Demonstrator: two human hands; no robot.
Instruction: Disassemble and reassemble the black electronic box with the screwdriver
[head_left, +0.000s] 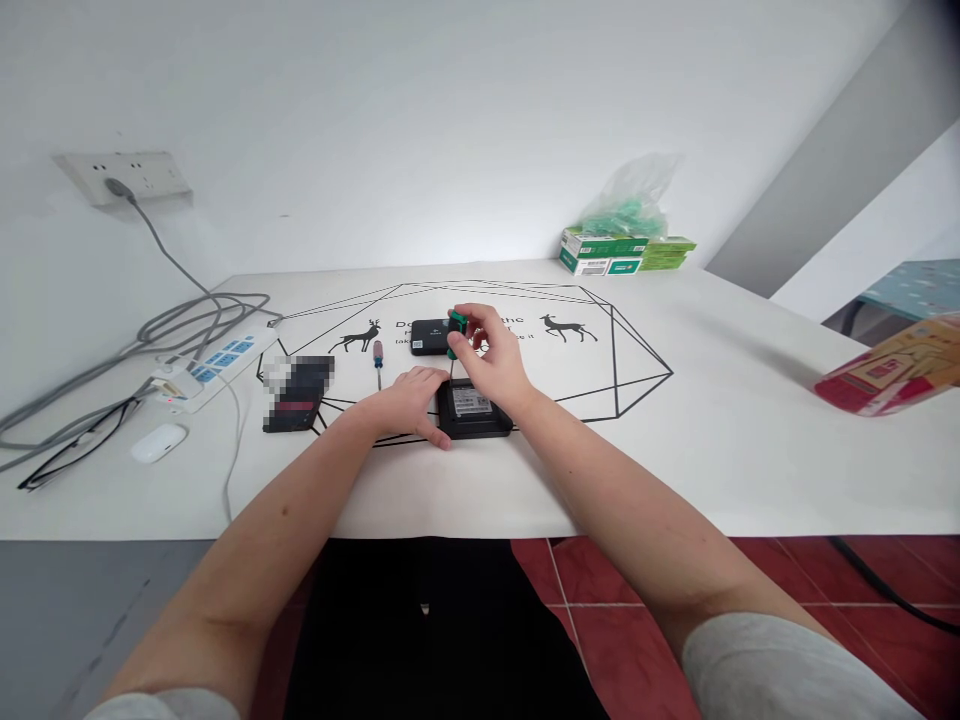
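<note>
A square black electronic device [480, 425] with a white printed label lies on the table in front of me. My left hand [412, 400] grips its left side, the thumb at the near corner and the fingers by the far one. My right hand [491, 355] is closed around a screwdriver [456, 330] with a green and black handle. Its shaft points down at the device's far left corner; the tip is too small to make out. Behind the device lies a flat black case [429, 337], partly hidden by my right hand. A second screwdriver [378, 358] rests on the left.
Leftward are a phone [304, 400], a white power strip [225, 365] with grey cables, glasses [79, 445] and a white mouse [159, 443]. Green and white boxes [607, 252] under a plastic bag [634, 200] stand against the wall. A red and yellow package [885, 370] is at right.
</note>
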